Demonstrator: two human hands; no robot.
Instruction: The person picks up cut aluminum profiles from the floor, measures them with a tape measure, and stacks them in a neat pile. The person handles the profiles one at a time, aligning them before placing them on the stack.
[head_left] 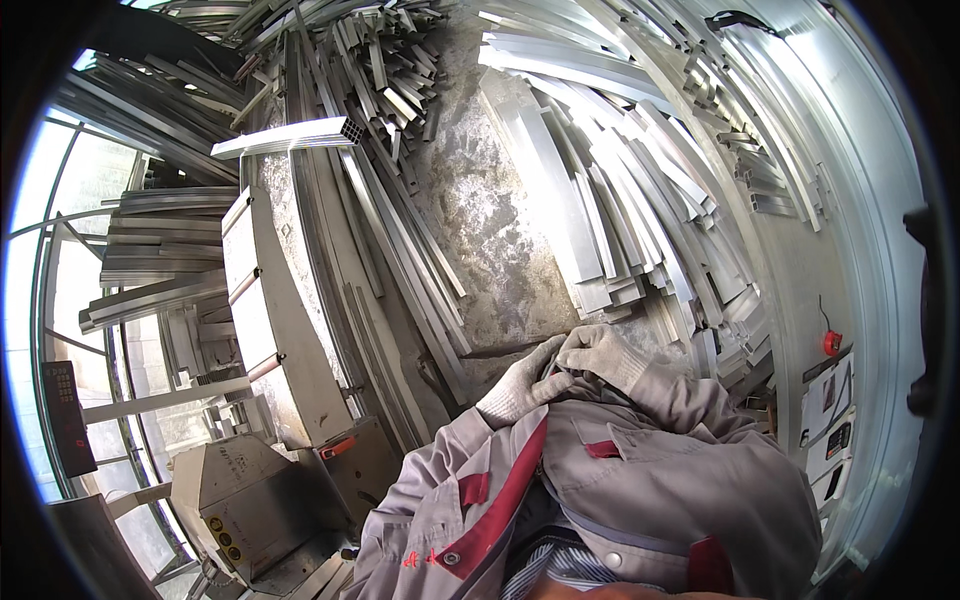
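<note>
While we're wearing this grey jacket (690, 480), our gloved left hand (522, 388) and right hand (600, 355) are bunched together at its lower front edge, fingers mostly curled in, though we honestly can't tell what's pinched between them. Past that hem, scuffed floor (490, 210) runs between silvery metal profiles (548, 180) on our right and a long pale machine (262, 310) on our left.
</note>
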